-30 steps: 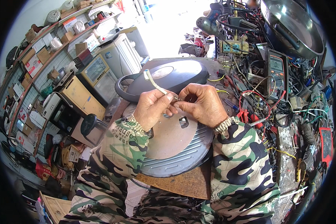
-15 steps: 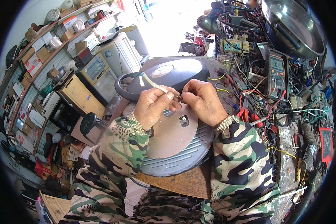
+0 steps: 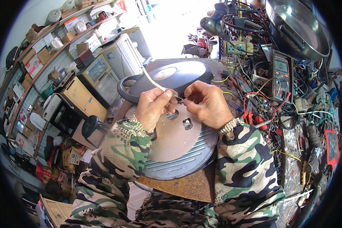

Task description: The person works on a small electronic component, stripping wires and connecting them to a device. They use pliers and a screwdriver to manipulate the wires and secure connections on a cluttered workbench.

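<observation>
A cream-white sleeved wire [image 3: 152,80] runs up and left out of my left hand [image 3: 152,108], which pinches it between thumb and fingers. Its dark, thin end reaches toward my right hand [image 3: 209,104], whose thumb and forefinger are closed on that end. What exactly sits between those fingertips is too small to make out. Beneath both hands lies a flat beige disc [image 3: 174,138] with cut-out holes, resting on a round grey ribbed plate [image 3: 178,167]. Just beyond stands a dark oval appliance part [image 3: 195,70] with a loop handle at its left.
A wooden board [image 3: 178,187] supports the plate. Tangled wires and tools crowd the bench at right, with a multimeter [image 3: 282,76], red clips [image 3: 248,114] and a large metal pan [image 3: 311,30]. Loaded shelves [image 3: 38,57] and old appliances [image 3: 81,93] stand at left.
The wire's free end has swung upward and straightened. My left hand has shifted slightly left and down, and more of the dark wire end shows between the hands.
</observation>
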Demonstrator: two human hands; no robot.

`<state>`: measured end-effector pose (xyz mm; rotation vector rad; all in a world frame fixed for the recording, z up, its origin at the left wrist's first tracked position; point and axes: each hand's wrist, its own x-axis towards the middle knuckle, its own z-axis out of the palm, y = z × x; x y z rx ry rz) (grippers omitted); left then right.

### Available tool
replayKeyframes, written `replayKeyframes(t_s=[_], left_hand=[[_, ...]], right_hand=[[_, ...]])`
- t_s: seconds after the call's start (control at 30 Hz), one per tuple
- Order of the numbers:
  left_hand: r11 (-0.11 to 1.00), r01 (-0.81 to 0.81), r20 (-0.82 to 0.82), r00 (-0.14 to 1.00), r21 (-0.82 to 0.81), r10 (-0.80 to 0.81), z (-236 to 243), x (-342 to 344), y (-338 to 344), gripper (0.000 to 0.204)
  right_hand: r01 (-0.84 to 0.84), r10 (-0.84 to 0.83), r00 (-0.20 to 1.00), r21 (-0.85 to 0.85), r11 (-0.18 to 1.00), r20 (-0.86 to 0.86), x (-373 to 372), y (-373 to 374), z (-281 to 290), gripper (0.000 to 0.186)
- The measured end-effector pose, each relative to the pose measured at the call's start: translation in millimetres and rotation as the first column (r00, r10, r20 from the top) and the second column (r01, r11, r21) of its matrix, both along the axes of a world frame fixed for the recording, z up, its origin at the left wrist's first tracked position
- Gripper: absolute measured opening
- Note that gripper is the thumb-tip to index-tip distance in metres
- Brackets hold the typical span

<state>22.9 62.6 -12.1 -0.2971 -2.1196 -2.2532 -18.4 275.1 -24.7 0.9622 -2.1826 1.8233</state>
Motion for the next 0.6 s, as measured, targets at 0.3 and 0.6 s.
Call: replayKeyframes(t_s=[0.3, 0.6], left_hand=[[0.998, -0.028, -0.035, 0.999, -0.063, 0.026, 5.3, 4.4, 5.5, 0.025], [0.991, 0.026, -0.079, 0.996, -0.133, -0.037, -0.6, 2.6, 0.7, 0.024]], right_hand=[[0.088, -0.059, 0.963, 0.101, 0.991, -0.262, 4.3, -6.0, 1.4, 0.011], [-0.281, 0.281, 0.925, -0.037, 0.959, 0.257, -3.1, -0.8, -1.9, 0.016]])
